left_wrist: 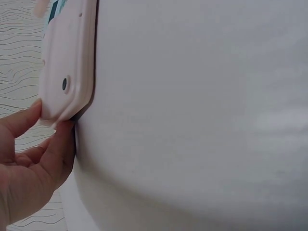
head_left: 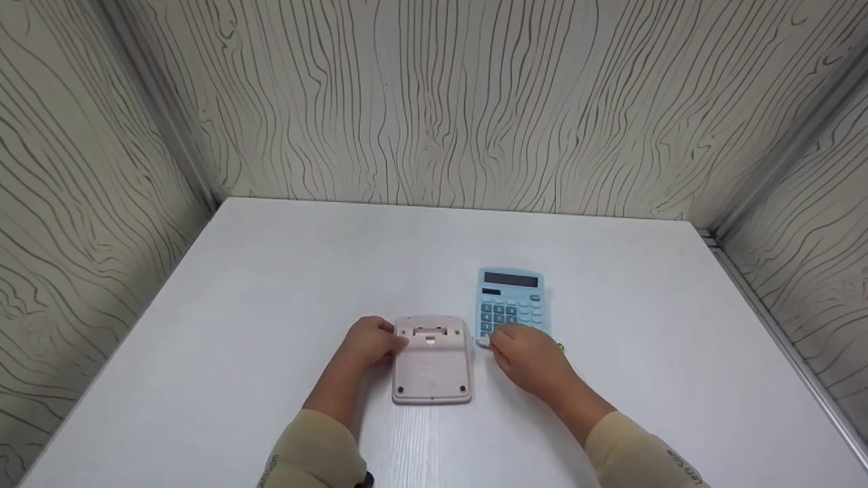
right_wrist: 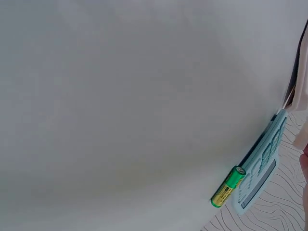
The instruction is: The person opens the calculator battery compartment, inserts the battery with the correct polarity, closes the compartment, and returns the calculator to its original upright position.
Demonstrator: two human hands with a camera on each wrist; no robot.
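A pale pink calculator [head_left: 431, 369] lies back side up, its small battery slot uncovered near the far edge and dark feet at its corners. My left hand [head_left: 371, 341] grips its left edge, thumb on top and fingers against the side, as the left wrist view also shows. Right of it my right hand [head_left: 532, 359] has curled fingers pinching a small pale piece [right_wrist: 301, 137], mostly hidden by the hand. Beneath and beyond that hand lies a light blue calculator [head_left: 512, 295], keys up; the hand covers its lower keys.
A green and gold battery [right_wrist: 228, 186] lies beside the blue calculator, mostly hidden behind the right hand in the head view. Everything rests on a white table [head_left: 305, 271]. Wood-patterned panels [head_left: 434, 102] stand around its back and sides.
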